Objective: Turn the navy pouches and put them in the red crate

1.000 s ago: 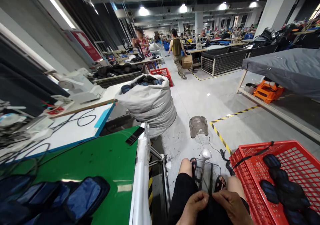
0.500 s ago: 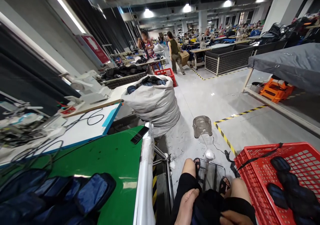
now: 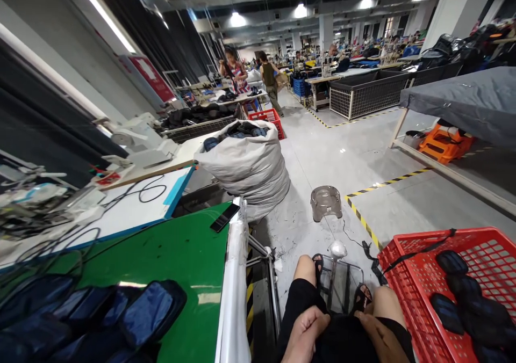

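Observation:
My left hand [image 3: 307, 332] is closed over my lap, thumb pressed against curled fingers at the left edge of a black fabric piece [image 3: 342, 339]. On the other edge of that fabric, my right hand [image 3: 378, 335] is also closed, its fingertips partly hidden. The fabric spans between both hands and blends into my black shorts, so its full outline cannot be made out. To my left, several dark blue and black pouches [image 3: 149, 310] lie on the green tabletop [image 3: 193, 245]. More small black pouches [image 3: 452, 263] sit in the red basket [image 3: 411, 245] on my right.
A black phone [image 3: 224, 218] rests at the green table's corner. Beyond stands a large white sack [image 3: 253, 161] stuffed with dark items. A grey plastic stool [image 3: 326, 203] is on the floor ahead. Two people work or walk farther off, near a red crate [image 3: 274, 120].
My hands have shifted slightly and the right one has come up further into view, the black fabric now flatter between them. A person in the background has walked farther away.

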A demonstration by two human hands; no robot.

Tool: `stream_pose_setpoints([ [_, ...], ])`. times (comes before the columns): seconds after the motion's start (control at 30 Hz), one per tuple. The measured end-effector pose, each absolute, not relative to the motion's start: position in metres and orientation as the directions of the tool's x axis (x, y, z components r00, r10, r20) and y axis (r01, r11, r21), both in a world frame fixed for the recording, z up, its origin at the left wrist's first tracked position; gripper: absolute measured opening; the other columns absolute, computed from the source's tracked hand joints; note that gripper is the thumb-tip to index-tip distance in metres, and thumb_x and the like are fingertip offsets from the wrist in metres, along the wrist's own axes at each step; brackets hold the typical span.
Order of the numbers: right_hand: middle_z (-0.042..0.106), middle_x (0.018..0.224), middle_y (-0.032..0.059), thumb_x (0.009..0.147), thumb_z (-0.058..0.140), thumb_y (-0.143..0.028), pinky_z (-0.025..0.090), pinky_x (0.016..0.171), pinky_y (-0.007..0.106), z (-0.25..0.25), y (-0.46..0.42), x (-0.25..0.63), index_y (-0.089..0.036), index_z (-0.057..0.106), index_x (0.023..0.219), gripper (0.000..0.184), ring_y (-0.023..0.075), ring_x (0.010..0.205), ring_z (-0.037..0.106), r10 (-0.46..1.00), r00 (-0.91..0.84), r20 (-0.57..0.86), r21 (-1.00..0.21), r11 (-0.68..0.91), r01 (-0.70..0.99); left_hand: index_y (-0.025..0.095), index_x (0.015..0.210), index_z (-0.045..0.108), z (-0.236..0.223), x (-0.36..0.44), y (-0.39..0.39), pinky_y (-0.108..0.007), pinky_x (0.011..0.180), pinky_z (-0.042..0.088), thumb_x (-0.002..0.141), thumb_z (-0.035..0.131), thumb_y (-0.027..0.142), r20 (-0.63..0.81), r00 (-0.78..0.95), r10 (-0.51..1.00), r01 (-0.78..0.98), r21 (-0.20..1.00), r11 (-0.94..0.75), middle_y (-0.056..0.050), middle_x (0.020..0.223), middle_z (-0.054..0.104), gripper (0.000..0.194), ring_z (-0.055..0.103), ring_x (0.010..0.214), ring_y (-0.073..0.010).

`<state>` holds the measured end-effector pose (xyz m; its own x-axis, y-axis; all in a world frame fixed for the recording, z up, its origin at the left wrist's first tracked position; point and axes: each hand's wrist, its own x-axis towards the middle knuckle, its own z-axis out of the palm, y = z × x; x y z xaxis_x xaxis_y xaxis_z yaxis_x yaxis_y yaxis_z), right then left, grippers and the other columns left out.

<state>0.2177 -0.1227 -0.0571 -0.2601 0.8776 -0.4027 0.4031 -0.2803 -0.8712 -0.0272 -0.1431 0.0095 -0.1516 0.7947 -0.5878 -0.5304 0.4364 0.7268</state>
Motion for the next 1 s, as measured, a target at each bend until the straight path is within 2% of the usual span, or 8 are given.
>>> stream_pose_setpoints([
  [0.1, 0.083, 0.109, 0.0071, 0.093, 0.062, -0.074, 0.062, 0.103, 0.041, -0.029, -0.120, 0.206, -0.029, 0.083, 0.103, 0.051, 0.0339, 0.113, 0.078, 0.807, -0.387, -0.446, -0.886, -0.339, 0.315, 0.021, 0.088, 0.078, 0.021, -0.034, -0.161, -0.024, 0.057, 0.031, 0.068, 0.103, 0.054, -0.593, -0.019, 0.805, -0.344, 0.760, 0.552, 0.003, 0.072, 0.060, 0.046, 0.046, 0.062, -0.0108],
  [0.3, 0.075, 0.098, 0.0009, 0.078, 0.076, -0.040, 0.051, 0.096, 0.035, 0.017, -0.104, 0.185, -0.024, 0.076, 0.095, 0.023, 0.0265, 0.103, 0.067, 0.804, -0.402, -0.439, -0.898, -0.383, 0.216, 0.017, 0.088, 0.081, 0.033, -0.045, -0.144, -0.023, 0.064, 0.034, 0.081, 0.095, 0.054, -0.608, 0.247, 0.755, -0.077, 0.764, 0.641, -0.001, 0.075, 0.066, 0.041, 0.049, 0.067, -0.0120],
  [0.47, 0.071, 0.091, -0.0020, 0.075, 0.078, -0.026, 0.047, 0.092, 0.030, 0.015, -0.100, 0.186, -0.024, 0.081, 0.093, 0.019, 0.0201, 0.096, 0.063, 0.807, -0.383, -0.449, -0.888, -0.450, 0.093, 0.019, 0.075, 0.071, 0.010, -0.049, -0.121, -0.021, 0.057, 0.031, 0.067, 0.098, 0.036, -0.617, 0.198, 0.762, -0.091, 0.762, 0.641, 0.003, 0.065, 0.060, 0.033, 0.044, 0.057, -0.0095],
  [0.6, 0.074, 0.098, -0.0015, 0.076, 0.080, -0.024, 0.050, 0.088, 0.028, 0.003, -0.105, 0.189, -0.022, 0.083, 0.103, 0.027, 0.0179, 0.094, 0.066, 0.746, -0.413, -0.522, -0.808, -0.587, -0.039, 0.020, 0.068, 0.069, 0.001, -0.048, -0.111, -0.023, 0.061, 0.038, 0.068, 0.095, 0.042, -0.470, 0.112, 0.876, 0.173, 0.877, 0.448, 0.002, 0.063, 0.057, 0.034, 0.048, 0.061, -0.0141],
  [0.73, 0.071, 0.087, -0.0021, 0.080, 0.078, -0.018, 0.047, 0.075, 0.026, -0.017, -0.098, 0.193, -0.020, 0.081, 0.100, 0.019, 0.0165, 0.081, 0.063, 0.839, -0.218, -0.499, -0.862, -0.455, 0.223, 0.026, 0.084, 0.077, -0.004, -0.046, -0.112, -0.026, 0.072, 0.043, 0.088, 0.076, 0.034, -0.276, 0.182, 0.944, 0.484, 0.861, 0.158, -0.002, 0.079, 0.068, 0.009, 0.062, 0.076, -0.0205],
  [0.83, 0.067, 0.081, -0.0011, 0.077, 0.074, -0.009, 0.042, 0.075, 0.028, -0.028, -0.104, 0.203, -0.021, 0.074, 0.086, 0.015, 0.0183, 0.079, 0.060, 0.898, -0.091, -0.431, -0.837, -0.360, 0.413, 0.032, 0.100, 0.081, -0.011, -0.042, -0.114, -0.027, 0.076, 0.044, 0.086, 0.067, 0.019, -0.249, 0.229, 0.941, 0.545, 0.834, 0.088, -0.003, 0.088, 0.072, 0.024, 0.068, 0.085, -0.0233],
  [0.93, 0.072, 0.089, 0.0028, 0.085, 0.069, -0.018, 0.046, 0.082, 0.032, -0.030, -0.124, 0.211, -0.023, 0.071, 0.085, 0.006, 0.0224, 0.088, 0.064, 0.934, -0.105, -0.343, -0.833, -0.251, 0.494, 0.034, 0.100, 0.082, -0.014, -0.031, -0.124, -0.026, 0.077, 0.047, 0.079, 0.072, 0.012, -0.293, 0.183, 0.938, 0.457, 0.871, 0.183, -0.003, 0.084, 0.069, 0.032, 0.068, 0.083, -0.0230],
  [1.0, 0.076, 0.089, 0.0054, 0.092, 0.068, -0.032, 0.051, 0.082, 0.036, -0.032, -0.129, 0.199, -0.026, 0.073, 0.083, 0.012, 0.0252, 0.088, 0.069, 0.963, -0.025, -0.269, -0.811, -0.213, 0.545, 0.032, 0.090, 0.079, -0.012, -0.020, -0.136, -0.025, 0.077, 0.050, 0.075, 0.081, 0.012, -0.326, 0.106, 0.939, 0.229, 0.927, 0.296, -0.002, 0.076, 0.065, 0.025, 0.067, 0.076, -0.0211],
])
